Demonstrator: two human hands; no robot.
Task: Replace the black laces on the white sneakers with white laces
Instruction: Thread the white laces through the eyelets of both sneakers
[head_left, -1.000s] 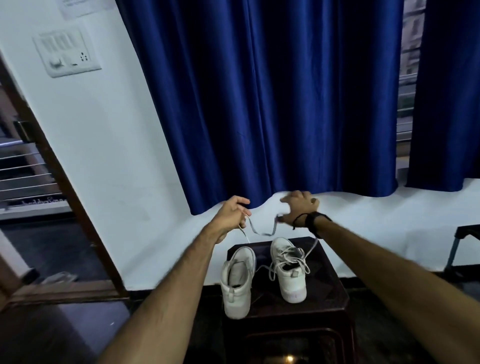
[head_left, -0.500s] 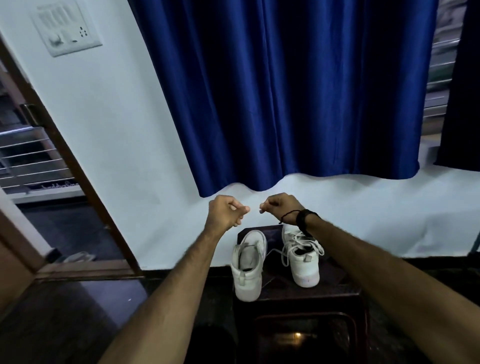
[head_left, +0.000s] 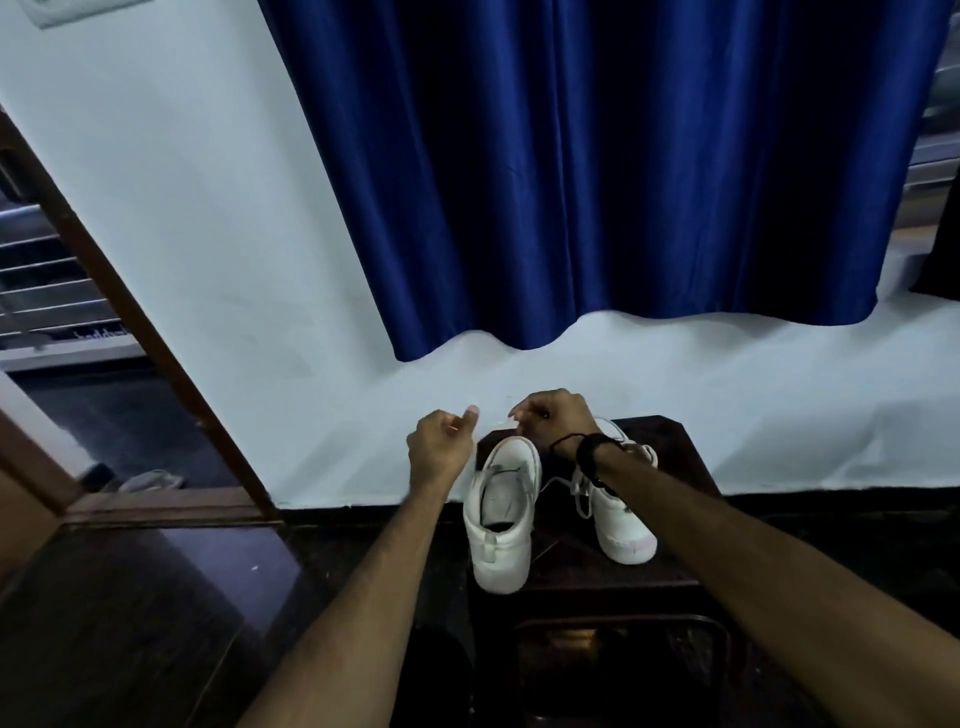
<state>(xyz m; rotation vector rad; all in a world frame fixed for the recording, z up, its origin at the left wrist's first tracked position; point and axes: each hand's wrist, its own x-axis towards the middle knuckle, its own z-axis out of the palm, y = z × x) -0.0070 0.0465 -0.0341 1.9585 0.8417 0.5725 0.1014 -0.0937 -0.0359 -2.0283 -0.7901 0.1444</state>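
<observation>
On dark stool (head_left: 670, 441): two white sneakers (head_left: 501, 525). Both hands above toes; left hand (head_left: 439, 449) and right hand (head_left: 558, 421) curled, apparently pinching thin white lace (head_left: 511, 423). Lace limp, light; best gripped near tip.

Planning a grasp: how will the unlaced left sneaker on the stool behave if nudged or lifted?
The left sneaker would probably shift easily; it sits loose on the dark stool, near its left edge, so a sideways push might drop it. With no lace visible in it, the opening likely flexes under a grip. Looks light for its size.
</observation>
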